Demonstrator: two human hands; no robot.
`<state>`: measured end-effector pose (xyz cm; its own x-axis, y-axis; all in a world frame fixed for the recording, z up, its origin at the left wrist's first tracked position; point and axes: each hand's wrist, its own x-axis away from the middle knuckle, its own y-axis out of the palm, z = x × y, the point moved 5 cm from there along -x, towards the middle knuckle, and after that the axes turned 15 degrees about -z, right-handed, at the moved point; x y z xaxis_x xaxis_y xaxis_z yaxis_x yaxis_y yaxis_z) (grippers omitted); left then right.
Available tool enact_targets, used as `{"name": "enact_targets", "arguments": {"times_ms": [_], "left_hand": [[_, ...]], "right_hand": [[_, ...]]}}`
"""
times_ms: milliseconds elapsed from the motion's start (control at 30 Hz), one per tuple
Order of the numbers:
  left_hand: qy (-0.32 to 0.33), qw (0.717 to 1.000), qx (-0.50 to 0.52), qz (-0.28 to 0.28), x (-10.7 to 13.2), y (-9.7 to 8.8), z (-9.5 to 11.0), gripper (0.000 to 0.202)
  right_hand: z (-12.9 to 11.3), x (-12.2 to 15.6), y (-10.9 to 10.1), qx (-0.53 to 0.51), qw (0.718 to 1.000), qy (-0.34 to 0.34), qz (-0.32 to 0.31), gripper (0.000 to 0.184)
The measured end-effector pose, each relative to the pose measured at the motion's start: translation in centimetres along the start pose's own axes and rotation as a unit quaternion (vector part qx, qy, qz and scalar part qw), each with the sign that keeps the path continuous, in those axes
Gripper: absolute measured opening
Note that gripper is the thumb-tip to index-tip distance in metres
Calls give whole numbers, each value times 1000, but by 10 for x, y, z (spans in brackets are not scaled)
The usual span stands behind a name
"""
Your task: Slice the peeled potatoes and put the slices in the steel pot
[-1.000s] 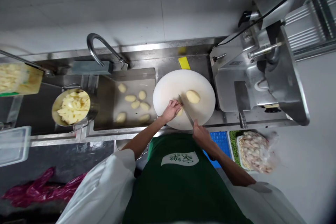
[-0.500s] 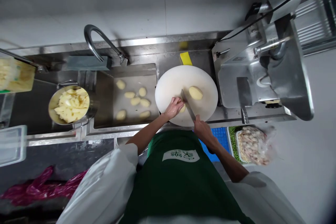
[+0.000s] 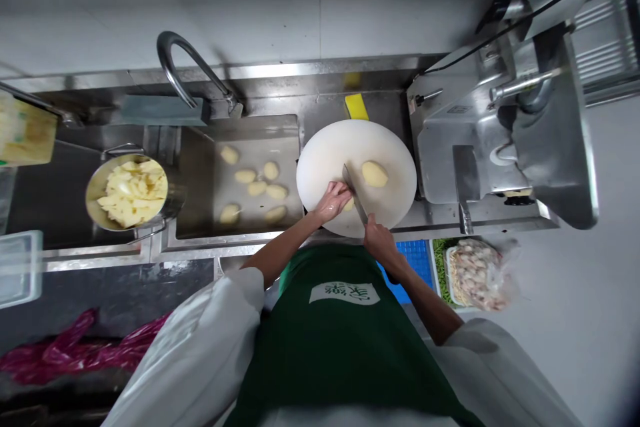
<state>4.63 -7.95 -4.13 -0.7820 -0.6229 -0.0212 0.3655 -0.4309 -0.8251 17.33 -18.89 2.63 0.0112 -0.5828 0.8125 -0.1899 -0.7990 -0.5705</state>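
Note:
A white round cutting board lies on the steel counter beside the sink. My right hand is closed around the handle of a kitchen knife, its blade angled up and left across the board. Against the blade's left side, my left hand presses with curled fingers on a pale peeled potato. Fingers and blade hide most of that potato. To the right of the knife rests another peeled potato, touched by neither hand.
Several peeled potatoes lie in the water-filled sink under a curved faucet. Farther left, a metal pot holds cut potato pieces. A cleaver lies by a steel machine at right. A yellow sponge sits behind the board.
My right hand and the knife handle have shifted slightly left, so the blade stands a little steeper. My left hand stays on the potato. The camera view has moved slightly.

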Motion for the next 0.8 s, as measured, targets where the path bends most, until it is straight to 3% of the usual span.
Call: {"name": "enact_targets", "arguments": {"times_ms": [333, 800], "left_hand": [[3, 999, 30, 34, 7, 5, -7, 26], [-10, 998, 52, 36, 9, 13, -12, 25]], "right_hand": [[-5, 1, -3, -10, 1000, 5, -5, 35], [-14, 0, -3, 3, 1000, 4, 7, 32]]}}
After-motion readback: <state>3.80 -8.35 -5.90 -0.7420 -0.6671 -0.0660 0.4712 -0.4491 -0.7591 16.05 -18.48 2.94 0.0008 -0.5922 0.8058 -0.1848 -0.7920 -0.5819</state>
